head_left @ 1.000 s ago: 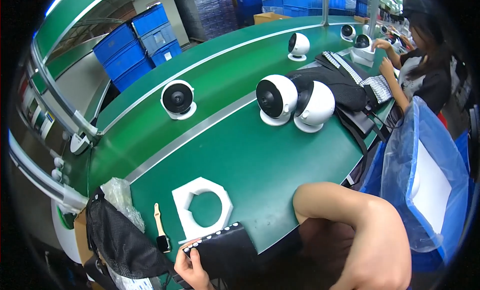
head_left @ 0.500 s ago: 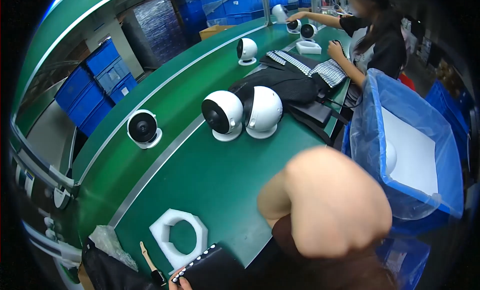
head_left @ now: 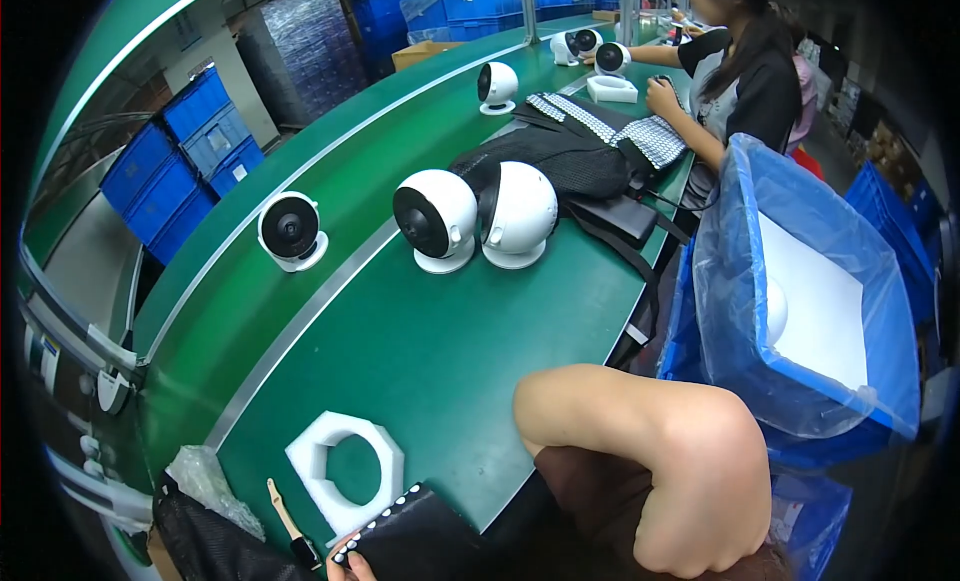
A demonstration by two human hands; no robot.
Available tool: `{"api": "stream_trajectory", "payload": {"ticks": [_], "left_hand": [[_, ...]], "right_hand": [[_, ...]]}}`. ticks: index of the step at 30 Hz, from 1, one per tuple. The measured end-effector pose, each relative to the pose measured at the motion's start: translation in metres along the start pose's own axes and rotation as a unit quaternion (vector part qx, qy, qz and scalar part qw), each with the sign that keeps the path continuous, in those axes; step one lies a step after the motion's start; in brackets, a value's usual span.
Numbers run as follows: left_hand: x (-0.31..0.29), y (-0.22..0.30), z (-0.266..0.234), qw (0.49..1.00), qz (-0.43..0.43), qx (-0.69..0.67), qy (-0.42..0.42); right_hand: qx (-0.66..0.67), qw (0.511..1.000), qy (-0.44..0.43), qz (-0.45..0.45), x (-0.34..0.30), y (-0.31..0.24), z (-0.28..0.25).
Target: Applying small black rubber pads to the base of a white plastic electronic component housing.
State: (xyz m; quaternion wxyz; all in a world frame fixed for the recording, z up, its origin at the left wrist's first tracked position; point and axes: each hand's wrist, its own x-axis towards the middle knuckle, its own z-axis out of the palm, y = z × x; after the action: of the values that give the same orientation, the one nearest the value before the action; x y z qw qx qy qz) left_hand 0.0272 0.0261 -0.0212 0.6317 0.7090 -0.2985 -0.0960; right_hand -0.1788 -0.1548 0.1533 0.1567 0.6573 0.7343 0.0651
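At the lower edge, my left hand [head_left: 350,568] pinches the edge of a black sheet [head_left: 415,529] with a row of white round dots along its border. Only a few fingertips show. My right hand [head_left: 695,526] is at the lower right, bent back toward me beneath the raised forearm; its fingers are hidden, so what it holds, if anything, does not show. Just beyond the black sheet lies a white foam ring [head_left: 390,461]. A watch with a beige strap [head_left: 283,509] lies left of it. Two white ball-shaped cameras [head_left: 437,219] stand side by side on the green table.
Another white camera [head_left: 290,231] stands on the green belt, and one [head_left: 497,86] farther along. A black backpack [head_left: 560,156] lies behind the pair. A blue bin [head_left: 830,386] lined with plastic is at right. A co-worker [head_left: 740,81] handles cameras at the far end.
My right arm has swung lower, toward me, uncovering more of the table edge. The co-worker's tilted camera now stands upright. My left hand still holds the black sheet. The view has shifted slightly.
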Motion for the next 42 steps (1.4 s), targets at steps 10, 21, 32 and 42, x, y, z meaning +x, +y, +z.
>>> {"api": "stream_trajectory", "payload": {"ticks": [10,21,32,42], "left_hand": [[0.000,0.004,-0.002,1.000,-0.024,0.008,-0.010],[0.000,0.002,-0.003,0.999,0.021,0.013,-0.024],[0.000,0.003,0.000,1.000,0.006,0.011,-0.023],[-0.001,0.002,0.002,0.998,0.012,-0.047,-0.035]], "right_hand": [[-0.116,0.991,-0.044,-0.047,0.026,-0.012,0.014],[-0.240,0.962,-0.096,-0.092,0.013,-0.023,0.032],[-0.286,0.950,-0.101,-0.069,0.017,-0.034,0.056],[-0.244,0.952,-0.137,-0.122,0.017,-0.030,0.040]]}}
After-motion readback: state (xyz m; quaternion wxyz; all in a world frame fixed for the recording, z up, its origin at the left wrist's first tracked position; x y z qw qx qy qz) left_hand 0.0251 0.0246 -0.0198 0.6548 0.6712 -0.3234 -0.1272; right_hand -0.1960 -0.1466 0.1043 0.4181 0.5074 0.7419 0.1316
